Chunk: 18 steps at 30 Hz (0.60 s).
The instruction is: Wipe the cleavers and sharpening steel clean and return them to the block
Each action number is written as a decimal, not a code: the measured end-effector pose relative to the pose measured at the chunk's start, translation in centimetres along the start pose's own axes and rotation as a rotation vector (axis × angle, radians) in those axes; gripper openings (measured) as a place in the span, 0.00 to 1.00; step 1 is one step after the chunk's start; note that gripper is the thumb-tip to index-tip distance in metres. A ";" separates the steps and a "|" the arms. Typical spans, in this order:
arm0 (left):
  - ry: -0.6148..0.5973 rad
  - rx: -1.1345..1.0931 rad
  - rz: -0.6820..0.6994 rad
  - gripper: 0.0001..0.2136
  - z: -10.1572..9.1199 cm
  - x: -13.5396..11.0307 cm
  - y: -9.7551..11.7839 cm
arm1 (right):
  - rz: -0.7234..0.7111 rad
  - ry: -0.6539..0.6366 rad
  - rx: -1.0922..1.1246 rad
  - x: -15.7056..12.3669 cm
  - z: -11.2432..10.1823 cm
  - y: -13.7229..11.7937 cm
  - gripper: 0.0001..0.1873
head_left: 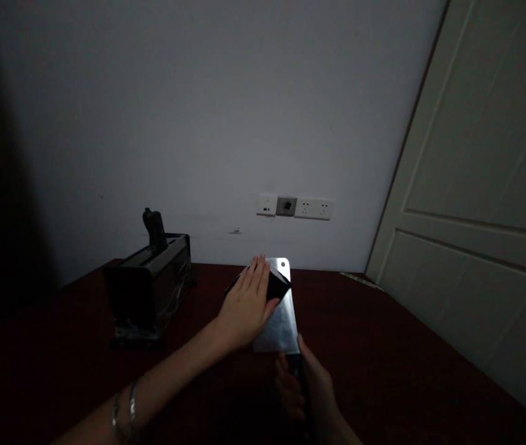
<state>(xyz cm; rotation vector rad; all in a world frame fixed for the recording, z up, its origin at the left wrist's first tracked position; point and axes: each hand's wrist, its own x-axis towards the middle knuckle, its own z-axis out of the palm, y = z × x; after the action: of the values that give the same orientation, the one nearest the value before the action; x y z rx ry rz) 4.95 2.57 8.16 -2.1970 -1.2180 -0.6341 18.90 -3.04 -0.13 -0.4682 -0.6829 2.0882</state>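
Observation:
A cleaver (277,327) with a broad shiny blade is held up in front of me, its hole end pointing away. My right hand (304,389) is wrapped around its black handle (295,366). A black cloth (277,285) lies across the upper part of the blade. My left hand (248,300) holds this cloth flat against the metal, fingers stretched over it and thumb toward the right side. The palm hides part of the cloth and the blade's left edge.
A dark knife block (149,287) stands at the left with black handles (154,228) sticking out of its top. The dark red table (355,334) meets a grey wall with sockets (313,209). A thin strip (361,281) lies near the pale door (480,259) at right.

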 end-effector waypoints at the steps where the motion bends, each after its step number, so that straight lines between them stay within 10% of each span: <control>1: -0.016 -0.003 -0.016 0.29 0.2 0.6 -0.7 | 0.005 -0.004 0.006 0.1 -0.1 0.1 0.26; 18: -0.269 -0.238 0.323 0.27 -1.7 -2.4 1.0 | 0.084 0.015 -0.014 0.4 -1.2 -0.2 0.26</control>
<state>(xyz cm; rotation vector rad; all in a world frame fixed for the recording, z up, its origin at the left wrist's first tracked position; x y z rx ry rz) 4.37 -0.47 7.70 -2.6733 -0.9143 -0.3735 19.44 -2.26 -1.02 -0.5279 -0.6801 2.1580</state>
